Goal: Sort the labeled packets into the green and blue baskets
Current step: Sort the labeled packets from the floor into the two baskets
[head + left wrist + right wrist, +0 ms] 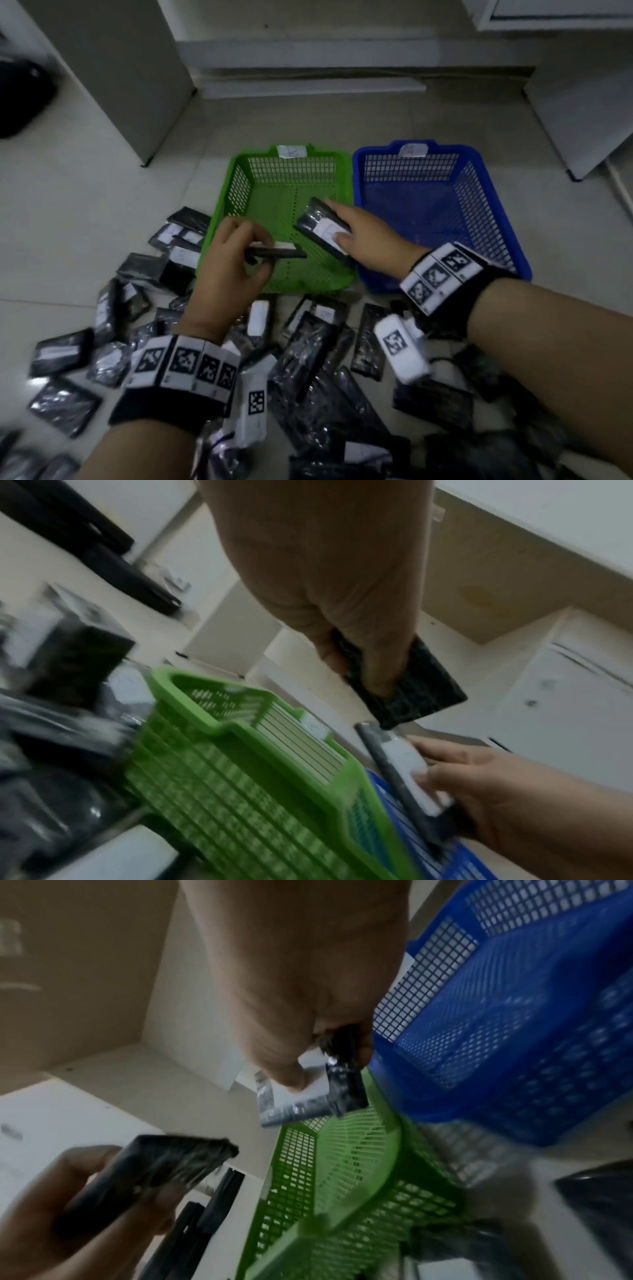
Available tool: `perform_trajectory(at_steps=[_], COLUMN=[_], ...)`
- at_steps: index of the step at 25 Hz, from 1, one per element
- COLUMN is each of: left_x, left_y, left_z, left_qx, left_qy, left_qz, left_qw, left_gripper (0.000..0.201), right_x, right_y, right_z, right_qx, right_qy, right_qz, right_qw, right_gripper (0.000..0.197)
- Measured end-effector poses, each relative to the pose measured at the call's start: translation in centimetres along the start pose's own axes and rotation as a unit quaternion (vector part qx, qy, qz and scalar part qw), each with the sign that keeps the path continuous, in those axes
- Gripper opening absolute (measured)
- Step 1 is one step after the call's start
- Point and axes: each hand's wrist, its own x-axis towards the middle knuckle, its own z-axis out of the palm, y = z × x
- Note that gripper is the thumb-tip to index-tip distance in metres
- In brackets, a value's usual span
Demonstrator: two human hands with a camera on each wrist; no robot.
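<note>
The green basket (239,178) and the blue basket (479,178) stand side by side on the floor, each with a paper tag on its far rim. My left hand (255,250) pinches a black packet (277,253) edge-on over the green basket's near left part. My right hand (337,222) grips another black packet (320,222) with a white label, thumb on the label, above the green basket's right side. In the left wrist view my fingers curl round the dark packet (411,685). The right wrist view shows my thumb pressing the labelled packet (308,1096).
Several black labelled packets (308,359) lie piled on the tiled floor in front of the baskets and to their left (181,236). White cabinet panels (120,85) stand behind on both sides. A black bag (20,96) sits at the far left.
</note>
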Motion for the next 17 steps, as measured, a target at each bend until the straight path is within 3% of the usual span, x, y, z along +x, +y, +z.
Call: perform_trajectory(at_steps=[5, 9, 13, 17], left_x=[-1.9, -2.2, -1.7, -0.4], left_y=[-2.4, -4.7, -5.9, -6.2], left_z=[-0.9, -0.5, 1.2, 4.4], left_qx=[-0.041, -0.085, -0.11, -0.025], left_qy=[0.079, 0.103, 0.077, -0.002], left_qz=[-0.047, -0.12, -0.121, -0.087], left_qw=[0.995, 0.984, 0.984, 0.996], left_gripper=[0.021, 0.031, 0.048, 0.055], right_x=[4.0, 4.3, 2.5, -1.5], right_y=[-0.1, 1.7, 1.7, 1.4], right_z=[6.0, 7.9, 6.5, 4.7], right_qx=[-0.059, -0.146, -0.15, -0.121], right_qy=[-0.076, -0.103, -0.056, 0.068], right_qz=[0.034, 0.033, -0.016, -0.049], right_qw=[0.995, 0.983, 0.987, 0.989], right_gripper=[0.041, 0.041, 0.032, 0.023])
